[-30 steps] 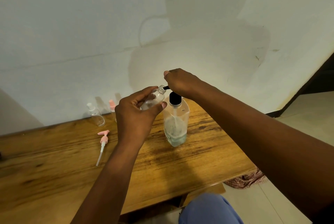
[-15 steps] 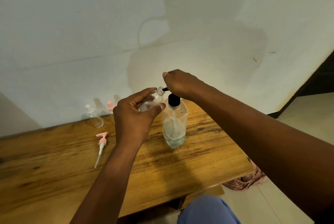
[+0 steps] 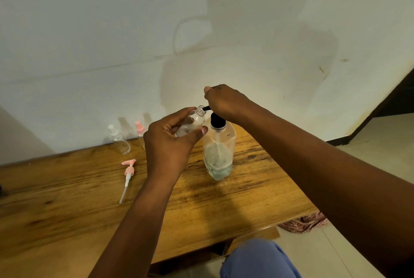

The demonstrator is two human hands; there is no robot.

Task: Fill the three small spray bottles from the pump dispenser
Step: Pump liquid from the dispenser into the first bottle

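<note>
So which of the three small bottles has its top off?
The one in the left hand, the held bottle, neck open at the pump spout; the two by the wall are capped.

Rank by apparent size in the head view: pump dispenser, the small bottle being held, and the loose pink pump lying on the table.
1. pump dispenser, clearly largest.
2. small bottle in the left hand and pink pump: unsure; the hand hides part of the bottle, and the pump is long but thin.

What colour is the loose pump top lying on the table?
Pink, with a white tube: the loose pump top, seen in the head view.
</note>
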